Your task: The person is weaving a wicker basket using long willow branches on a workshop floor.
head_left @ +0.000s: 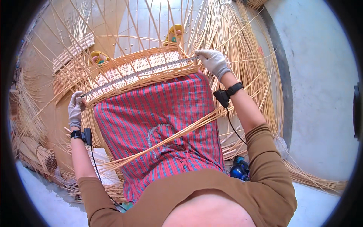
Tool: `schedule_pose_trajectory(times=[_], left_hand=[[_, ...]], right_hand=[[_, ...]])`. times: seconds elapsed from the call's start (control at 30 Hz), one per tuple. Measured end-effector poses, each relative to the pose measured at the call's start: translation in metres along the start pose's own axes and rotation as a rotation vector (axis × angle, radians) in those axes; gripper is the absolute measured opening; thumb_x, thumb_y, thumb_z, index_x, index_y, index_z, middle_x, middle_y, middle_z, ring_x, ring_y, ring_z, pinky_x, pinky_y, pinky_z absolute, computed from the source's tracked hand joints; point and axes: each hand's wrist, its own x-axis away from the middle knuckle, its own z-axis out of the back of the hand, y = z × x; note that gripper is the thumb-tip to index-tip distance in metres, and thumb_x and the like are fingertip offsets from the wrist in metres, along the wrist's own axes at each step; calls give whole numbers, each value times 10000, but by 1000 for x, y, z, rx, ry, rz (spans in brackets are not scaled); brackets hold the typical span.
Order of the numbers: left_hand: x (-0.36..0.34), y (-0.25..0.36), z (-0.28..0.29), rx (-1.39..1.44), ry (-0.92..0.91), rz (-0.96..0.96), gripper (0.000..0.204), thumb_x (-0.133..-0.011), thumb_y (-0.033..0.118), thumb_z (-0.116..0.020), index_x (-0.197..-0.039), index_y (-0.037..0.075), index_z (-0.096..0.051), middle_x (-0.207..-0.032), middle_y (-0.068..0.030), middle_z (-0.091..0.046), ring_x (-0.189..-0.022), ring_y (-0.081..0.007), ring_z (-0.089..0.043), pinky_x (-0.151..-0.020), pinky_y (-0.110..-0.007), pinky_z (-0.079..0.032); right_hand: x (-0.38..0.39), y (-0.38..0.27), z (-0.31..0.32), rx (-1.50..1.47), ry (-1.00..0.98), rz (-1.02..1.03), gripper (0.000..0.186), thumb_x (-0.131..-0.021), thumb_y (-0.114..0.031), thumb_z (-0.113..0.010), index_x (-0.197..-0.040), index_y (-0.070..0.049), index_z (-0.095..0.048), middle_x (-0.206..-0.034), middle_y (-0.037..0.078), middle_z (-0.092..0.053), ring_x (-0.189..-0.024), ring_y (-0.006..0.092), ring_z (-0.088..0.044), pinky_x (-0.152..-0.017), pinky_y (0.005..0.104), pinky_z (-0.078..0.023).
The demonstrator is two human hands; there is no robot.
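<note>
A half-woven wicker basket [151,80] rests across my knees, its long stakes fanning up and away. Over its opening, from the left end to the right, stretches a thin grey measuring tape [140,70]. My left hand [76,108], in a pale work glove, pinches the tape's left end at the basket's left corner. The other end is gripped by my gloved right hand [214,62] at the right corner. A red and blue checked cloth [159,109] covers my lap, and a few loose canes [166,140] lie slantwise over it.
A large bundle of canes [238,49] spreads on the floor at the right. Woven wicker pieces [72,72] lie at the far left, beside more cane bundles [30,109]. A dark blue bottle-like object [239,169] is by my right hip. Yellow sandals [174,34] show beyond the basket.
</note>
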Motion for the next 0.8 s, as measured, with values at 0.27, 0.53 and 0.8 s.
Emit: schedule_pose_trajectory(times=[0.27, 0.53, 0.8], left_hand=[[-16, 11, 10, -80, -35, 76, 190, -1069, 231, -634, -1249, 203, -688, -843, 56, -660, -730, -45, -610, -628, -202, -501], [-16, 54, -2, -655, 9, -35, 226, -1057, 133, -602, -1256, 187, -693, -1002, -57, -697, -910, -189, -674, -842, -339, -562], [73, 183, -216, -913, 136, -940, 424, -902, -52, -560, -1277, 105, -682, -1192, -116, -695, -1172, -338, -636, -1075, -452, -469]], right_hand=[[-15, 1, 17, 86, -235, -33, 255, -986, -211, -662, -1210, -162, -774, -1128, 104, -777, -1060, 270, -739, -941, 350, -569], [-18, -10, 32, 190, -310, 90, 387, -973, -228, -685, -1355, -174, -672, -1074, 121, -779, -1034, 292, -736, -934, 361, -566], [147, -122, 22, 13, -765, 276, 656, -909, -243, -750, -1519, -247, -509, -1032, 138, -733, -964, 349, -730, -849, 443, -589]])
